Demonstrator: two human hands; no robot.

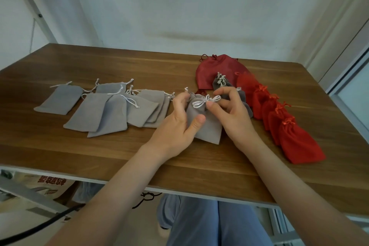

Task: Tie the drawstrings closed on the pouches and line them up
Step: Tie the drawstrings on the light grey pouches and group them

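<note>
Obs: left hand is gripping the grey pouch, thumb on its front, fingers behind the neck; right hand is pinching the near loop of the drawstring bow just above that grip. Judgement: bow is looking loose, so the right grip should be pulling its loop straight outward while the left is bracing the neck directly beneath the knot.
</note>
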